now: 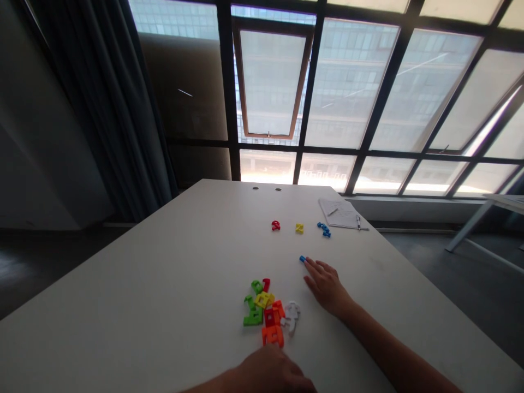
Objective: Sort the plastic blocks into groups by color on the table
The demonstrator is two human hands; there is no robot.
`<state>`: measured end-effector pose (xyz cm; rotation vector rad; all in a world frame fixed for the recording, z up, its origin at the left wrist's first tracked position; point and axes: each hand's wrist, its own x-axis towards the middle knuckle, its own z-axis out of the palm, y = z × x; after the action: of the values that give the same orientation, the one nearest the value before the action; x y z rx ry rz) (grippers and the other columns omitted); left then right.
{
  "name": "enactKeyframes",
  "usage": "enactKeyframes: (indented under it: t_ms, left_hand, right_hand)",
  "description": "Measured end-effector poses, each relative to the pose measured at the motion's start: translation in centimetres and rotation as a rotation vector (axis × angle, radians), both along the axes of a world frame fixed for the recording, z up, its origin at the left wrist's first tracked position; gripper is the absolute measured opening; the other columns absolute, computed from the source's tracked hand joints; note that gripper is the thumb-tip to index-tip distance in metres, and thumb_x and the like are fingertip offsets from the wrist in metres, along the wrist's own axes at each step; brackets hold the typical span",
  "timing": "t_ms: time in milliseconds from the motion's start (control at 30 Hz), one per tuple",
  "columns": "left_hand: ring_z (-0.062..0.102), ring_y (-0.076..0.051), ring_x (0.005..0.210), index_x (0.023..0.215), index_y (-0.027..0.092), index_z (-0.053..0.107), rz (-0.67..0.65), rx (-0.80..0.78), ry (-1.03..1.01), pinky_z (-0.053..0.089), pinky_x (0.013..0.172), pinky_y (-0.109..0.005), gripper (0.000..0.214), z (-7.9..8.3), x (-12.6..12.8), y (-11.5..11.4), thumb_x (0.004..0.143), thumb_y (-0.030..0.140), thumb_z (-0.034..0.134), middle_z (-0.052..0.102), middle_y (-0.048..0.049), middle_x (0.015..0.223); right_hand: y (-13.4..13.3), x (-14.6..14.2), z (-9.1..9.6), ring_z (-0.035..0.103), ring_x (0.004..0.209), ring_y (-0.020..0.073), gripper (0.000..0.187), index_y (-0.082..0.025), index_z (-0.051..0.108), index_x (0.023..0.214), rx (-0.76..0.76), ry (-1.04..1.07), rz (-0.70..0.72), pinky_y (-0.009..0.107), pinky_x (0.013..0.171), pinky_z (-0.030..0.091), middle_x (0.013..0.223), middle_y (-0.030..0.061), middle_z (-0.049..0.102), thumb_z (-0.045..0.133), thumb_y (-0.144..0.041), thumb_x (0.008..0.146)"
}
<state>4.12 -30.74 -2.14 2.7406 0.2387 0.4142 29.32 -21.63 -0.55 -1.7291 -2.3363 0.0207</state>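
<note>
My right hand (326, 286) rests palm down on the white table (135, 305), its fingertips touching a small blue plastic piece (302, 258). I cannot tell if it grips that piece. My left hand (270, 371) sits at the bottom edge of the view, curled just in front of an orange plastic piece (272, 335). That piece belongs to a loose heap of green, yellow, red and white interlocking pieces (266, 311). Farther off lie a red piece (275, 225), a yellow piece (299, 228) and a blue chain of pieces (323, 230).
A sheet of paper (339, 213) with a pen on it lies near the table's far right edge. The far end has two small round holes (266, 188). Large windows stand behind the table, a dark curtain (110, 109) hangs left, and another table's corner (503, 203) shows right.
</note>
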Motion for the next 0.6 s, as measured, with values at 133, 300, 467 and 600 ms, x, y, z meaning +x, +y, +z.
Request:
enactKeyframes:
  t_ms: [133,300,467,600]
  left_hand:
    - [0.068,-0.009,0.066,0.111,0.027,0.067,-0.001,-0.004,-0.01,0.041,0.056,-0.018,0.017,-0.17,0.05,0.03,0.096,0.037,0.065,0.074,0.0057,0.079]
    - [0.068,-0.009,0.065,0.11,0.027,0.066,0.004,0.016,-0.04,0.04,0.054,-0.02,0.019,-0.52,0.05,0.09,0.098,0.041,0.062,0.074,0.0062,0.078]
    - [0.068,-0.009,0.066,0.111,0.027,0.066,-0.004,0.024,-0.02,0.041,0.055,-0.019,0.018,-0.5,0.05,0.09,0.098,0.039,0.062,0.074,0.0059,0.079]
    - [0.068,-0.009,0.065,0.111,0.028,0.066,-0.002,0.035,-0.011,0.041,0.056,-0.018,0.019,-0.72,0.07,0.17,0.095,0.037,0.067,0.074,0.0065,0.079]
  right_hand:
    - [0.3,0.02,-0.56,0.038,0.145,0.0306,0.055,-0.024,0.048,0.151,-0.029,-0.036,-0.005,0.049,0.117,0.029,0.163,0.005,0.034,0.036,-0.048,0.104]
    - [0.13,0.07,-0.39,0.036,0.146,0.0293,0.056,-0.025,0.042,0.154,-0.027,-0.034,0.002,0.048,0.117,0.029,0.167,0.0056,0.024,0.037,-0.046,0.103]
    - [0.25,0.06,-0.55,0.035,0.146,0.028,0.062,-0.021,0.033,0.159,-0.021,-0.011,0.001,0.047,0.118,0.028,0.166,0.0075,0.025,0.037,-0.044,0.102]
    - [0.48,0.01,-0.63,0.032,0.147,0.0319,0.061,-0.023,0.037,0.157,-0.063,-0.063,-0.068,0.055,0.119,0.02,0.165,0.0068,0.029,0.033,-0.05,0.103]
